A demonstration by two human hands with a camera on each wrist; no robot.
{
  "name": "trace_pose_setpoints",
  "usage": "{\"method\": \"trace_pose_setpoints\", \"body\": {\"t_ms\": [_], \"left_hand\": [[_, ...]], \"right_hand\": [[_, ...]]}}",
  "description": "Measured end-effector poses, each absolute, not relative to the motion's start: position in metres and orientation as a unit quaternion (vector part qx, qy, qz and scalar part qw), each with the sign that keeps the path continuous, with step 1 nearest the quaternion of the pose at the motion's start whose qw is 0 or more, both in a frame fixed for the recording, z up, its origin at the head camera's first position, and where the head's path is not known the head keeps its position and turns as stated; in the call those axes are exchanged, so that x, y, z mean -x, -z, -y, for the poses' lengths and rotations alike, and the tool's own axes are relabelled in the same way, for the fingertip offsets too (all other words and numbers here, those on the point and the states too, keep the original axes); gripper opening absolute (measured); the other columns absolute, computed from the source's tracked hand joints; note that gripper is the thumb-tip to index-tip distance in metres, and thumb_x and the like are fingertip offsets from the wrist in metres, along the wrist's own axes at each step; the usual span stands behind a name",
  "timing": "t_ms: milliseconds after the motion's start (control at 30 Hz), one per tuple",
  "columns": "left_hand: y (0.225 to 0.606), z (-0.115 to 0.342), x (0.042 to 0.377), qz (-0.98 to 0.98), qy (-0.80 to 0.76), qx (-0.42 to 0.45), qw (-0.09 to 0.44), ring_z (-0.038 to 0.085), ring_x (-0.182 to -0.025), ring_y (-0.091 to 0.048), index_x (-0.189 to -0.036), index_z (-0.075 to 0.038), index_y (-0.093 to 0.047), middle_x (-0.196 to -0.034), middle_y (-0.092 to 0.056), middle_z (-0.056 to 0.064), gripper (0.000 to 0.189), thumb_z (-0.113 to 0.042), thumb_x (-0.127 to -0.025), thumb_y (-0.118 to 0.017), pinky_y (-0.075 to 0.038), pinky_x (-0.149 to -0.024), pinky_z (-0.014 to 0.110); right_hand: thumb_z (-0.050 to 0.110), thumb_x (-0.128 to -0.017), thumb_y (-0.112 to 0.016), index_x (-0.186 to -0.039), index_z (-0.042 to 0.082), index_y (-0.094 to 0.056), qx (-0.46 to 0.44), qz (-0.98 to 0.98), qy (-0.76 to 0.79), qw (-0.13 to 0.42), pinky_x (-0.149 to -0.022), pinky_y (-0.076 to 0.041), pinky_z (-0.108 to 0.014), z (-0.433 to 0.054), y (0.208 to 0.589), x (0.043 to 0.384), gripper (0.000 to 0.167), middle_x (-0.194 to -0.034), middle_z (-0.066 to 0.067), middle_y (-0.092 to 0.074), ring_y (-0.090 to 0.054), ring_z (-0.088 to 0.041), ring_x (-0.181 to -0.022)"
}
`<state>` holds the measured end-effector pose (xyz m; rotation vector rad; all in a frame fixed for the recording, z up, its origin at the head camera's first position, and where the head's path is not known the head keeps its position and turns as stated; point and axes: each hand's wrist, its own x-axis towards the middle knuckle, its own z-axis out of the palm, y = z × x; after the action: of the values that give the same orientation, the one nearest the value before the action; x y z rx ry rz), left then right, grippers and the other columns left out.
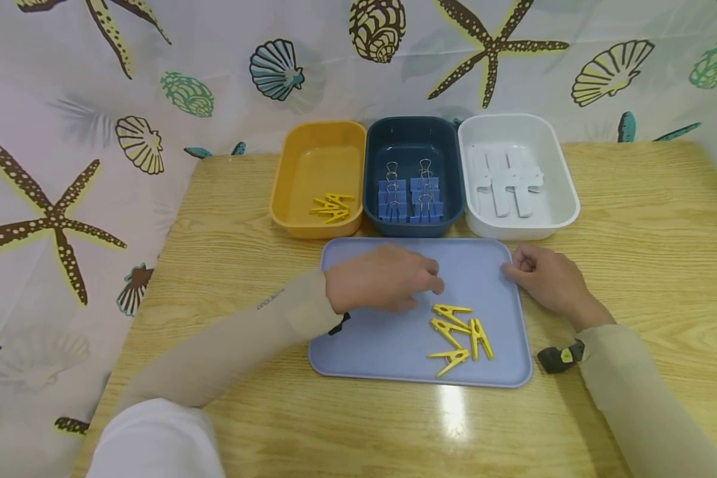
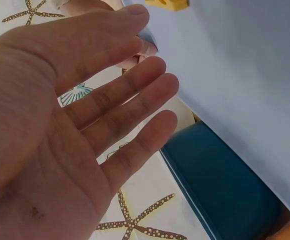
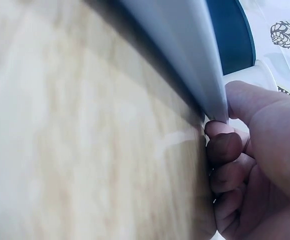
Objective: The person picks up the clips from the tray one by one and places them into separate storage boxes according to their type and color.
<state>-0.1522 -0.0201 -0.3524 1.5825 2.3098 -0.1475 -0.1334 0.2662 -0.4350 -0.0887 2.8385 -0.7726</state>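
Note:
My left hand (image 1: 385,279) hovers over the pale blue tray (image 1: 364,352) with nothing in its grasp. In the left wrist view its fingers (image 2: 135,85) are spread and only slightly bent. Several yellow clothespins (image 1: 451,332) lie loosely grouped on the tray, to the right of that hand and nearer the front edge. At the tray's right side, toward the back corner, my right hand (image 1: 546,279) pinches the rim. The right wrist view shows its thumb (image 3: 245,97) on one side of the rim and curled fingers on the other.
Behind the tray stand three bins in a row: a yellow-orange bin (image 1: 283,179) with several yellow clothespins, a dark blue bin (image 1: 412,229) with several blue binder clips, and a white bin (image 1: 564,199) with white clips. A patterned curtain (image 1: 215,66) hangs behind the wooden table (image 1: 651,232).

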Motion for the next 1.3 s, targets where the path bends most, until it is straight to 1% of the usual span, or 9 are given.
{"method": "trace_pose_setpoints", "body": {"t_ms": [233,500,667,800,1000,1300], "left_hand": [[0.356,0.013,0.150,-0.808,0.053,-0.559,0.179,0.010,-0.090,-0.056,-0.127,-0.023,-0.062,-0.113,-0.061,-0.003,0.036,-0.023,-0.091,-0.067,-0.050,-0.082,0.025],[0.359,0.005,0.148,-0.801,0.046,-0.568,0.184,0.010,-0.088,-0.055,-0.126,-0.021,-0.063,-0.111,-0.061,-0.003,0.032,-0.016,-0.095,-0.058,-0.049,-0.080,0.025],[0.362,0.000,0.147,-0.797,0.041,-0.576,0.178,0.010,-0.087,-0.055,-0.125,-0.021,-0.064,-0.110,-0.061,-0.003,0.032,-0.013,-0.096,-0.052,-0.049,-0.078,0.024],[0.363,-0.005,0.146,-0.794,0.040,-0.580,0.176,0.009,-0.086,-0.055,-0.126,-0.022,-0.064,-0.110,-0.062,-0.003,0.032,-0.013,-0.097,-0.052,-0.049,-0.078,0.023],[0.366,-0.012,0.145,-0.787,0.039,-0.588,0.181,0.009,-0.084,-0.054,-0.126,-0.023,-0.064,-0.109,-0.061,-0.003,0.032,-0.013,-0.099,-0.050,-0.048,-0.074,0.022],[0.372,-0.020,0.145,-0.782,0.035,-0.594,0.186,0.009,-0.081,-0.051,-0.119,-0.023,-0.067,-0.105,-0.060,-0.003,0.027,-0.014,-0.099,-0.052,-0.045,-0.070,0.021]], "right_hand": [[0.035,-0.094,-0.058,-0.082,0.010,-0.055,0.029,-0.960,0.260,0.096,-0.063,-0.033,-0.030,-0.266,0.435,0.133,0.027,-0.070,-0.003,-0.053,-0.047,-0.018,-0.067],[0.034,-0.093,-0.058,-0.081,0.011,-0.055,0.030,-0.961,0.260,0.093,-0.063,-0.033,-0.030,-0.267,0.435,0.134,0.026,-0.070,-0.003,-0.054,-0.047,-0.018,-0.066],[0.034,-0.093,-0.058,-0.080,0.011,-0.055,0.031,-0.960,0.261,0.093,-0.062,-0.033,-0.030,-0.267,0.434,0.134,0.027,-0.070,-0.003,-0.053,-0.047,-0.018,-0.066],[0.034,-0.094,-0.058,-0.081,0.011,-0.055,0.032,-0.960,0.260,0.095,-0.062,-0.033,-0.030,-0.267,0.434,0.134,0.027,-0.070,-0.003,-0.053,-0.047,-0.018,-0.066],[0.034,-0.094,-0.058,-0.081,0.010,-0.054,0.031,-0.960,0.261,0.096,-0.063,-0.034,-0.031,-0.268,0.434,0.135,0.027,-0.069,-0.003,-0.053,-0.047,-0.018,-0.066],[0.034,-0.094,-0.057,-0.081,0.010,-0.055,0.032,-0.959,0.267,0.093,-0.063,-0.034,-0.031,-0.267,0.433,0.135,0.027,-0.069,-0.003,-0.052,-0.047,-0.018,-0.066]]}}
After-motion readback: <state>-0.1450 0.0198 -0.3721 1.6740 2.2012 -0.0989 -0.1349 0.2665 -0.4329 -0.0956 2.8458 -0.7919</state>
